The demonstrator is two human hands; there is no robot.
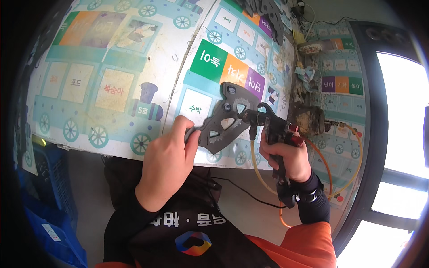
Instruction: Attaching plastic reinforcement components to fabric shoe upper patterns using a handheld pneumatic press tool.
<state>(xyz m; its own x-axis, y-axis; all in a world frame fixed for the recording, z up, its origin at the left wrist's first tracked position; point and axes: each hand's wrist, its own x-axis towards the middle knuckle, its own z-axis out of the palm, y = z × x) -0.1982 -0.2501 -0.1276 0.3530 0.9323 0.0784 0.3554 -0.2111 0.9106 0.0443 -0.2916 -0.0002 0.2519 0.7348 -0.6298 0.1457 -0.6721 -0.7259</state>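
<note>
While the left hand [167, 154] steadies it at its lower-left end, a flat, dark grey part [218, 118] sits over the near right portion of the surface [134, 73], which is covered in a pale print of trains and coloured blocks. The part is matt, with a stepped left edge, two round dark features near its upper end and a row of rounded, roughly triangular cut-outs; whitish smears edge some of these openings. Its long axis slants from the far end, pointing away from the person, down toward the left hand. Whether it lies flat or is slightly lifted cannot be told.

A dark spray gun [270, 125] is just right of the part, its nozzle directed left at it. The gun's body runs roughly left to right, with red knobs at the back, while its handle reaches down toward the person. A yellow hose [258, 169] hangs from beneath the nozzle end.

The left hand is nearly closed, thumb and forefinger pinching the part's edge. The right hand [290, 158] is wrapped around the gun's handle; how far the trigger is pressed cannot be told. Near the gun's back stands a stained container [309, 119].
</note>
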